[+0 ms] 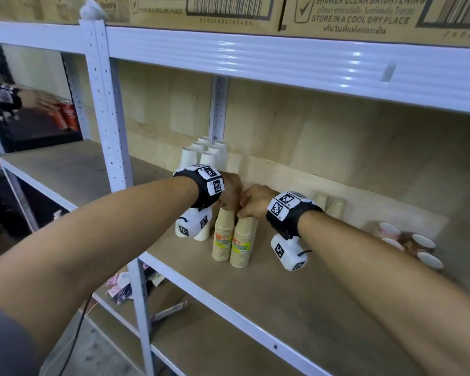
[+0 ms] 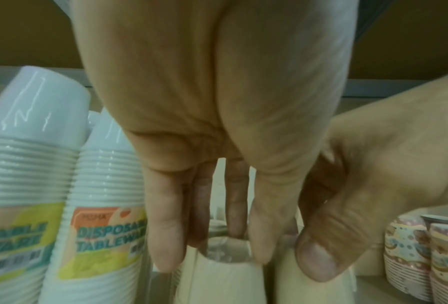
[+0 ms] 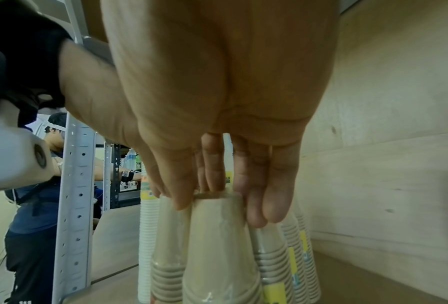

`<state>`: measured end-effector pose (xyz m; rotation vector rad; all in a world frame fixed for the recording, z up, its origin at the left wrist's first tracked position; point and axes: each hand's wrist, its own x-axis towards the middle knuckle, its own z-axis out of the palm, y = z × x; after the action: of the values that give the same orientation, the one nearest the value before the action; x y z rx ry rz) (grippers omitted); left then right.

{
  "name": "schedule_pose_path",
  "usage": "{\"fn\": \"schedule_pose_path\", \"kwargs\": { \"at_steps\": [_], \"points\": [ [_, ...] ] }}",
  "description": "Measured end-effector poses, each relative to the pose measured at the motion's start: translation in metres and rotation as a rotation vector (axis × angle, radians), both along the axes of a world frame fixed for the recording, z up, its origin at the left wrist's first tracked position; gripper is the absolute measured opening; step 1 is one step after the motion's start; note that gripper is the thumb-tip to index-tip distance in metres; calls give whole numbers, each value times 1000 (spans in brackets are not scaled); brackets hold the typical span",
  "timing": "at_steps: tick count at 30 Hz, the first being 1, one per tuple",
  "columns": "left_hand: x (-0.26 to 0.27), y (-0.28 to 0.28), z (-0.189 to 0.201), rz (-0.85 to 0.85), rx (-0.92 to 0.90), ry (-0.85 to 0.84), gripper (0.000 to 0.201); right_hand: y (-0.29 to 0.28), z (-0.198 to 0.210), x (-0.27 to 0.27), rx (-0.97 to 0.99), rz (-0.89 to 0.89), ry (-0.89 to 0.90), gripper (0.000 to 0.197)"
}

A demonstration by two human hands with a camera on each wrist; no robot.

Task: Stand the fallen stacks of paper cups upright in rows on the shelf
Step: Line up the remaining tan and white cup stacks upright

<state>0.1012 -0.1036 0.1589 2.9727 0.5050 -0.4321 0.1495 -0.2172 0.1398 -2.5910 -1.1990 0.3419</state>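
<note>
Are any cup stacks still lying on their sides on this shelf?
Yes, the patterned cup stacks lie on their sides at the right of the shelf.

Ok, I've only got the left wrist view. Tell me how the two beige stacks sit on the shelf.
Observer: The left beige stack and the right beige stack stand upright side by side, bases on the shelf.
Operator: Say what's beyond the right hand.
Observer: More labelled stacks stand between the back wall and the stack that the right hand grips.
Operator: Now the patterned cups.
Observer: The patterned cups lie on their sides at the shelf's right end, mouths toward the front.
</note>
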Motion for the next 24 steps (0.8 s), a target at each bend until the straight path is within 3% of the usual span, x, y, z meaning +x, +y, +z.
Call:
{"fn": "schedule_pose_path", "kwargs": {
  "at_steps": [4,13,24],
  "points": [
    [-2,0,-9,-21,-11,-35,38,6,-4,0,-63,28,-24,36],
    [-6,1,-14,16,-116,-83,35,4,-4,3,-54,35,-22,36],
    [5,-12,0,-15,-184,10,35,-13,5,7,-102,-15,7,30]
  ]
}}
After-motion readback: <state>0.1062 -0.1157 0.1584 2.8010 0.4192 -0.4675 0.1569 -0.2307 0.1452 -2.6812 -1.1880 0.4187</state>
